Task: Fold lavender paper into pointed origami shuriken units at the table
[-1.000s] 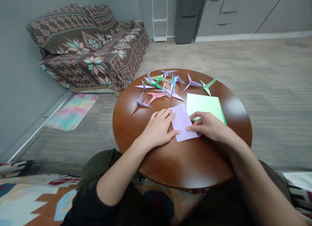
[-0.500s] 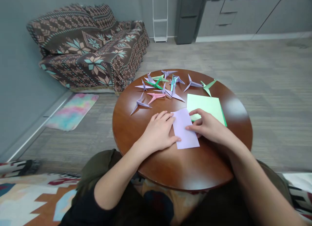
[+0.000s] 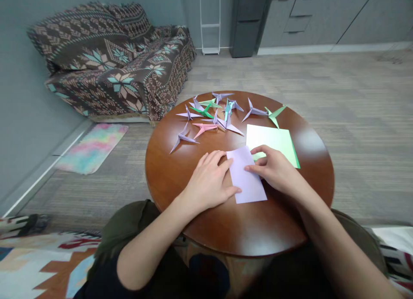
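Lavender paper (image 3: 248, 183) lies on the round wooden desk (image 3: 232, 230), between the two hands I am running. My right hand (image 3: 274, 167) has its grip pinching the paper by the right edge: thumb laid on the upper face, index finger bent at the edge above it, the other fingers mostly hidden from me. My left hand (image 3: 209, 178) is spread, its thumb low on the paper's left edge and its fingertips near the top left corner.

Just beyond the right hand I have a stack of pale green paper (image 3: 272, 137), a darker green strip showing along its right side; the hand covers part of its near edge. Whether the lavender paper touches that stack I cannot tell.

Farther out, on the far left part of the desk, I see pointed folded paper shapes (image 3: 182, 137), mostly purple. Among them are a pink one (image 3: 204, 128), a dark green one (image 3: 206, 112) and a blue one (image 3: 228, 107). Behind the stack sits a light green one (image 3: 274, 115), with a purple one (image 3: 254, 111) just beside it on the left.

Past the desk my view takes in a sofa (image 3: 122, 62) under a patterned cover, a pastel mat (image 3: 93, 148) and grey cabinets (image 3: 322, 23).
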A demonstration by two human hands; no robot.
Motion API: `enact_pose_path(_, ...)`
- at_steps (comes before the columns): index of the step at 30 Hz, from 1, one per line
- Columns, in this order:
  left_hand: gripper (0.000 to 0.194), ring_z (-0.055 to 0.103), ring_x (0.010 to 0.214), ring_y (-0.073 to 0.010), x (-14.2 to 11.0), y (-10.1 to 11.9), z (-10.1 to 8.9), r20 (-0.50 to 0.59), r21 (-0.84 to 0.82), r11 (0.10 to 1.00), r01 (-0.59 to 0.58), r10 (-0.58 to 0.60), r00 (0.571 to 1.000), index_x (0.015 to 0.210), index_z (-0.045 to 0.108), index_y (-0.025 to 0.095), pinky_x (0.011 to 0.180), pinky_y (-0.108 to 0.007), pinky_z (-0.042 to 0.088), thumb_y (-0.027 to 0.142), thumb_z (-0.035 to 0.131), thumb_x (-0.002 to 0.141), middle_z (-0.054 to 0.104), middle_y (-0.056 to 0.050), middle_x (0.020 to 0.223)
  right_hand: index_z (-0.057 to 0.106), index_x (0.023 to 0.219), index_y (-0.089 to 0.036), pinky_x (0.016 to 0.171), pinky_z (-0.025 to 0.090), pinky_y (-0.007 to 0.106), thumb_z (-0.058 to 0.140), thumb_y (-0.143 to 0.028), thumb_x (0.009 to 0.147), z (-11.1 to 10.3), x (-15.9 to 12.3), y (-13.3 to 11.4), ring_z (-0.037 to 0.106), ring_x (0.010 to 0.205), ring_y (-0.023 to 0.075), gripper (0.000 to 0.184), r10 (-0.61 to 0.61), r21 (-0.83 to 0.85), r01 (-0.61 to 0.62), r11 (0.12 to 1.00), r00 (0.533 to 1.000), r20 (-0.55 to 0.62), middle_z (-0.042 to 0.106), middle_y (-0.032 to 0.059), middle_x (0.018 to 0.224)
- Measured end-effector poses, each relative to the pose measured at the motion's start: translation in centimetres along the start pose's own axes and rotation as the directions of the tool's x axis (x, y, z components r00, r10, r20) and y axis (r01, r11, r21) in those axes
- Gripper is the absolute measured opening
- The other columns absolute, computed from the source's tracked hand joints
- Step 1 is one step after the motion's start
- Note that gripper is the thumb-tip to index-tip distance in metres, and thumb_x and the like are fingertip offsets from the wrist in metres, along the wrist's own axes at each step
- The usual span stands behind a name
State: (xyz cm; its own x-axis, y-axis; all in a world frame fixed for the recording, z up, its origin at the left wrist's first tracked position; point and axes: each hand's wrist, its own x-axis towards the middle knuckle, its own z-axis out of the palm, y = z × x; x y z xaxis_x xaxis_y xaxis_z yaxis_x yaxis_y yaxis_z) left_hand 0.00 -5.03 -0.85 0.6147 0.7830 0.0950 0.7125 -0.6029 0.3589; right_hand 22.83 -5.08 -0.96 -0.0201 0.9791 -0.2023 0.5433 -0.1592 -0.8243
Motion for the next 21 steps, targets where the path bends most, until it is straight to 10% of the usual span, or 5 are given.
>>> enact_pose_path(21,0.08,0.043,0.151,-0.0368,0.14,0.18,-0.05,0.033,0.041,0.999,0.009,-0.01,0.999,0.148,0.058,0.016,0.129,-0.059,0.032,0.061,0.077,0.085,0.052,-0.015,0.16,0.055,0.106,-0.022,0.058,0.042,0.029,0.072,-0.03,0.084,0.12,-0.21,-0.14,0.063,0.061,0.0202,0.029,-0.007,-0.072,0.006,0.997,1.0,-0.015,0.066,-0.0022,0.065)
